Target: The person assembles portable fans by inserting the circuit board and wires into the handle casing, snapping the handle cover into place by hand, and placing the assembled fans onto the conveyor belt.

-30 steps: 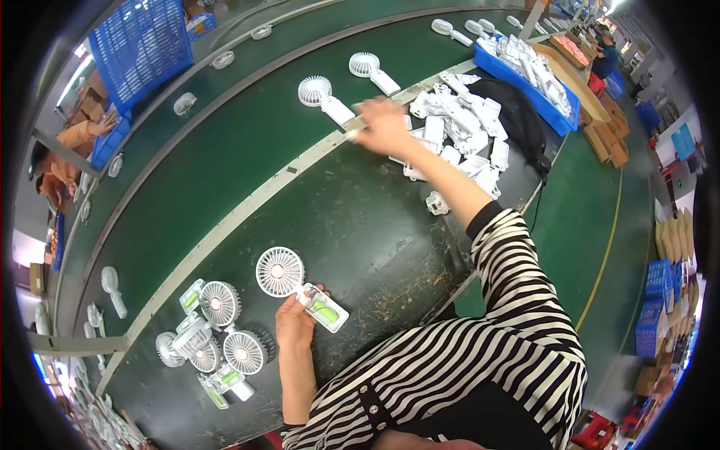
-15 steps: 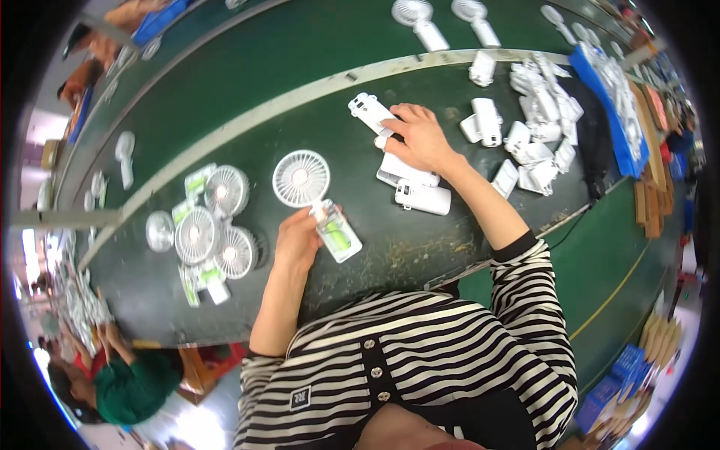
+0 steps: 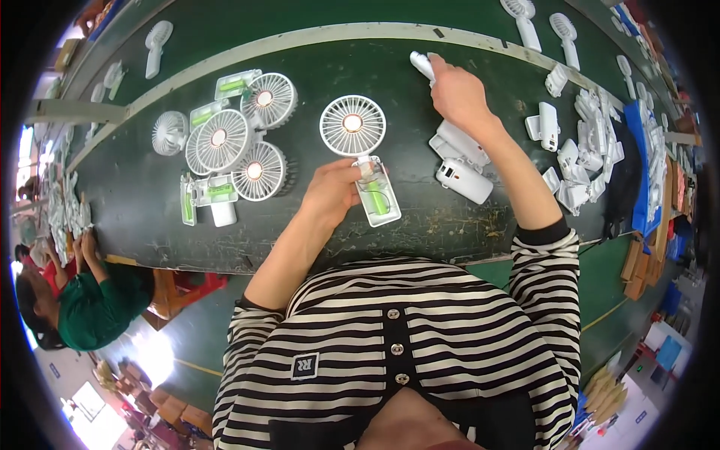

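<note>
My left hand (image 3: 330,193) is closed around the upper end of a white handheld fan's (image 3: 353,126) handle, just below the round grille. The handle's open housing (image 3: 387,213) faces up, showing a green battery and a thin wire. Farther off to the right, my right hand (image 3: 461,94) grips a white handle cover (image 3: 421,64), tilted and partly hidden by the fingers. More white handle covers (image 3: 465,180) lie on the table just nearer than my right hand.
Several white fans (image 3: 218,138) with open handles cluster at left on the dark table (image 3: 300,247). White covers (image 3: 592,142) pile up at right beside a blue bin (image 3: 643,172). A pale rail (image 3: 315,34) crosses behind, with fans beyond it. A person in green (image 3: 105,307) sits at left.
My right hand has turned the white cover, which now shows nearly edge-on instead of flat. My left hand keeps hold of the fan. The whole view has shifted.
</note>
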`<state>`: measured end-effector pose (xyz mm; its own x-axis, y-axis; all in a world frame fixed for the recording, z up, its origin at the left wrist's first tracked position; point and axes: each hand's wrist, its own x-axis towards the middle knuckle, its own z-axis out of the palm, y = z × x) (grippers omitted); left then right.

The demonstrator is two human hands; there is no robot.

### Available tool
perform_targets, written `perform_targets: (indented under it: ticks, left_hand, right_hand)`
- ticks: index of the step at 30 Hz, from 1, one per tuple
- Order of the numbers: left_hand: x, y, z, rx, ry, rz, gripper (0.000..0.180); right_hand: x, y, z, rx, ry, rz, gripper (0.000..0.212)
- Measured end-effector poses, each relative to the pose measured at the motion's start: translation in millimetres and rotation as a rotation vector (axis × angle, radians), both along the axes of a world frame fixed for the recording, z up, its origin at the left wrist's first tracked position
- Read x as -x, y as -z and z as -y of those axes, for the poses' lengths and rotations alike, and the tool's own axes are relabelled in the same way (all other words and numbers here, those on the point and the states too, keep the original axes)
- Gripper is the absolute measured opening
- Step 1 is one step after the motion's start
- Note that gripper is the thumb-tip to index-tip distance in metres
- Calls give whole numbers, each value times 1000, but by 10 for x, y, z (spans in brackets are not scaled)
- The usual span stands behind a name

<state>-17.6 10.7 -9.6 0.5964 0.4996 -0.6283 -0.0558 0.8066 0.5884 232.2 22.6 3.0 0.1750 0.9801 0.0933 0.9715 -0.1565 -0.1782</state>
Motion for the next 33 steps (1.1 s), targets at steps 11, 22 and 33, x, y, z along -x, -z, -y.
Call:
perform_targets:
  ticks: [11,22,33]
  left_hand:
    - [12,25,83,-22,-81,-60,23]
    - [-18,-42,182,-40,-85,-43,26]
    - [-54,-31,204,-21,-113,-42,19]
  right_hand:
    - [896,-168,862,96,126,-1389,63]
    - [999,-255,963,-40,-35,-573,60]
    - [986,-356,1094,-15,146,-469,53]
